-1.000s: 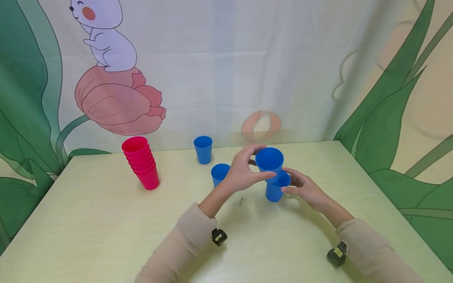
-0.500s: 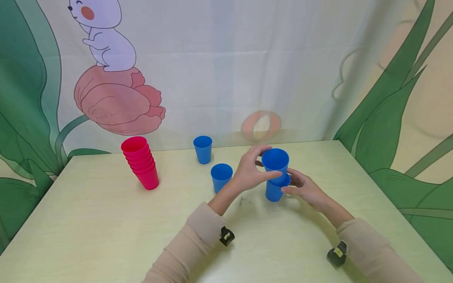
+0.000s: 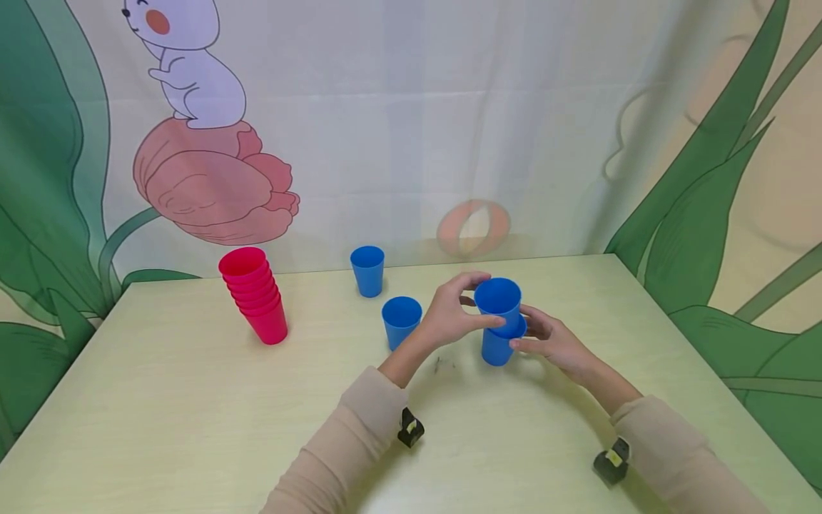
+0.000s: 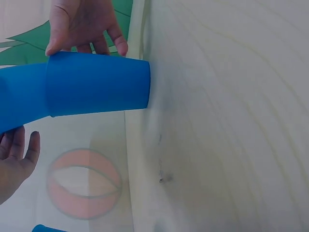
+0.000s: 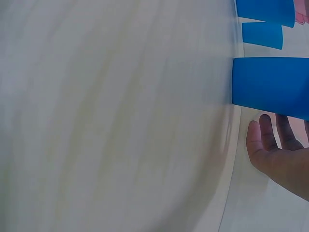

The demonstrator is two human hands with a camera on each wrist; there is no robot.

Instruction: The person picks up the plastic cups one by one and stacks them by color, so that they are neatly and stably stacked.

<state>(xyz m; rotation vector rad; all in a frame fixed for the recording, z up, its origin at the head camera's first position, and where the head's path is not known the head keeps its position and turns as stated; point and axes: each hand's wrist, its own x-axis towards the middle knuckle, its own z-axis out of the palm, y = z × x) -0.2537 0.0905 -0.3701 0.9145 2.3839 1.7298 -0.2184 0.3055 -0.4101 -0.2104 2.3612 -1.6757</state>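
Note:
My left hand grips a blue cup by its side, thumb in front and fingers behind. The base of this cup is hidden inside the mouth of a lower blue cup, which stands upright on the table. My right hand holds the lower cup near its rim from the right. In the left wrist view the upper cup sits slightly tilted in the lower cup. The right wrist view has the lower cup beside the curved fingers of my right hand.
To the left of the hands stands a blue cup, partly behind my left forearm. Another blue cup is near the table's back edge. A leaning-looking stack of nested red cups is farther left. A printed curtain hangs behind the table.
My left hand has moved right, then down, bringing its blue cup into the mouth of the lower one. My right hand and the lower cup have stayed in place.

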